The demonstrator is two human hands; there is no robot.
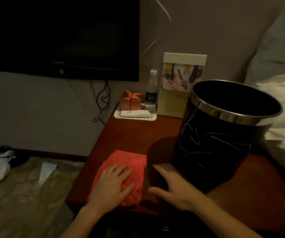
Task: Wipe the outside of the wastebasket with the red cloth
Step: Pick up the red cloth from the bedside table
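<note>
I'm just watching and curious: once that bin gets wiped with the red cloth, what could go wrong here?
The wastebasket stands tilted on the table, near the edge by the bed; a firm wipe might tip or slide it unless the right hand, open beside it, steadies it. The left hand only rests flat on the red cloth, so it isn't gripped yet. A wide sweep could hit the water bottle.

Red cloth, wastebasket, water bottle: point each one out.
red cloth (129,160): head view, on its flat far part.
wastebasket (212,148): head view, on its dark outer wall.
water bottle (150,91): head view, on its clear body.
</note>
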